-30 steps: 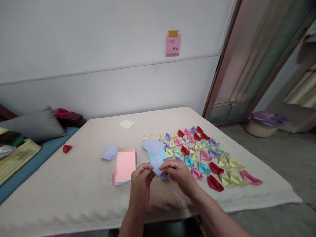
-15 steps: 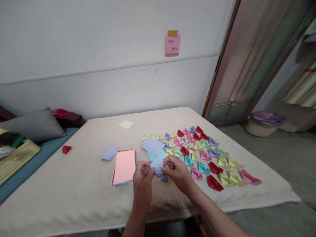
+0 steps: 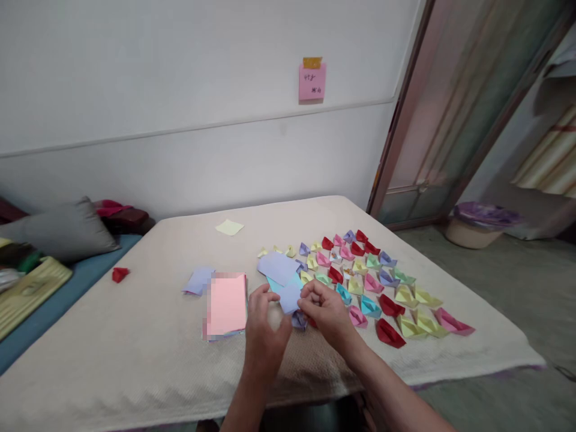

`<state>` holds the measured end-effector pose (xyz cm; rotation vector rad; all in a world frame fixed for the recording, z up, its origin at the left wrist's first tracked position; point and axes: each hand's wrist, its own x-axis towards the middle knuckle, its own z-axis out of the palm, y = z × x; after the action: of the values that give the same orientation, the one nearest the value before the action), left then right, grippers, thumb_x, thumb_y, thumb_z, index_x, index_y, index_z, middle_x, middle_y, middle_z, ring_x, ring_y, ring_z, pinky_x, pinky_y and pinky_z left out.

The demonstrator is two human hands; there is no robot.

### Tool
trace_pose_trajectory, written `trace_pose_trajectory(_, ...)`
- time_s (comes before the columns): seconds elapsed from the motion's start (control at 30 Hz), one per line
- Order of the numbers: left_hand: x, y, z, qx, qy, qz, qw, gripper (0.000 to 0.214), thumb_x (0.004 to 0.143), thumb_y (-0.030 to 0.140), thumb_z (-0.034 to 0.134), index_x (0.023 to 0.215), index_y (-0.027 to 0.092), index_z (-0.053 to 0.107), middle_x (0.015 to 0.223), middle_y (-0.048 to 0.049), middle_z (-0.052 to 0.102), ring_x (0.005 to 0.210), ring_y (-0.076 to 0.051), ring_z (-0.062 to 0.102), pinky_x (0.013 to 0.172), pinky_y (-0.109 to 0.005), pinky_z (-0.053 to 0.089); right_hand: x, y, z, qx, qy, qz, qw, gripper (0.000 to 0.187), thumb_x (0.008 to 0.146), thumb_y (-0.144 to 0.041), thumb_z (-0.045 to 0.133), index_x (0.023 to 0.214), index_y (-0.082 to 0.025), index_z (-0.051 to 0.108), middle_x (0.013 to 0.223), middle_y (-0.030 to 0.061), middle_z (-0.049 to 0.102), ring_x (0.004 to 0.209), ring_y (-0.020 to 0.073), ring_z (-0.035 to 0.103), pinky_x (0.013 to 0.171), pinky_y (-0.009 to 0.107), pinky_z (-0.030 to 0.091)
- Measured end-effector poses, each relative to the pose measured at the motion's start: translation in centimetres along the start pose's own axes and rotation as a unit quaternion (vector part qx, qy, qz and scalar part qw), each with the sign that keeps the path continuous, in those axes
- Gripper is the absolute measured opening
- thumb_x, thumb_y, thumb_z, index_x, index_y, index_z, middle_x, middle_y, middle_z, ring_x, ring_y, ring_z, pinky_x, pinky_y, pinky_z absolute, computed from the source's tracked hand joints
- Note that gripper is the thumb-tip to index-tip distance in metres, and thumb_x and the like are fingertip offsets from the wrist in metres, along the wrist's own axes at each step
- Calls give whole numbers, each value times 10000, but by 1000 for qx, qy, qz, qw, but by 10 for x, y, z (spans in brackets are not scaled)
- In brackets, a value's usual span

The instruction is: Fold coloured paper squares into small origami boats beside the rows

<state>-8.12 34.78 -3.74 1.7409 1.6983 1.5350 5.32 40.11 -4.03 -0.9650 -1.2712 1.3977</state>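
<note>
Both of my hands are up over the near middle of the cloth-covered table (image 3: pixel 135 354), working a small lavender paper (image 3: pixel 289 298). My left hand (image 3: pixel 265 336) has its fingers curled with the thumb against the paper's lower left. The paper's right edge is pinched in the fingertips of my right hand (image 3: pixel 326 313). Under the hands lies a folded lavender piece (image 3: pixel 299 320). Just left of my left hand is a stack of paper with a pink sheet (image 3: pixel 227 305) on top. A lavender sheet (image 3: pixel 278 267) over a turquoise one lies just beyond the hands.
Several rows of small folded paper boats (image 3: pixel 382 282) in red, pink, yellow, green, blue and lavender cover the table's right half. A loose lavender sheet (image 3: pixel 198 279), a yellow sheet (image 3: pixel 229 227) and a red folded piece (image 3: pixel 119 274) lie to the left. Cushions (image 3: pixel 63 231) sit far left; a basin (image 3: pixel 479 225) stands on the floor right.
The hands have shifted slightly up and away over the table. The left hand has turned so that its back faces me, and the lavender paper stands more upright between the fingers.
</note>
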Motion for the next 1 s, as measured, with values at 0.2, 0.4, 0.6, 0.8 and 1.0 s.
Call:
trace_pose_trajectory(0.2,-9,0,13,216,-1,106,971,126,783,106,518,841,199,581,859,-82,593,835,-259,517,776,-393,395,-5,-3,2,3,10,1,1000,154,655,-223,637,653,-215,483,447,-79,523,372,92,451,388,202,308)
trace_pose_trajectory(0.4,-2,-2,5,-67,46,-155,985,112,763,206,609,663,200,558,608,18,508,601,-153,462,576,-259,345,-12,-15,1,-9,14,-33,999,183,794,-371,583,768,-209,502,637,-12,621,481,111,514,445,215,372)
trace_pose_trajectory(0.6,0,-2,4,-472,2,-367,801,210,645,197,732,640,165,525,596,58,481,533,-78,438,530,-196,361,-6,-2,7,8,16,-18,1000,236,663,-250,679,855,-197,552,783,13,615,707,155,581,619,249,460)
trace_pose_trajectory(0.8,-4,8,9,-500,-46,-360,786,128,651,174,716,739,145,627,677,28,581,573,-69,494,553,-182,391,-8,3,14,48,-4,16,999,168,698,-251,633,830,-183,554,595,-40,563,536,116,505,511,227,386)
trace_pose_trajectory(1.0,2,8,-1,-443,-70,-338,827,250,730,333,663,945,207,647,925,-26,666,780,-138,597,649,-227,453,-6,-2,9,43,12,15,999,143,630,-229,656,746,-190,582,553,-51,554,491,112,497,477,223,358)
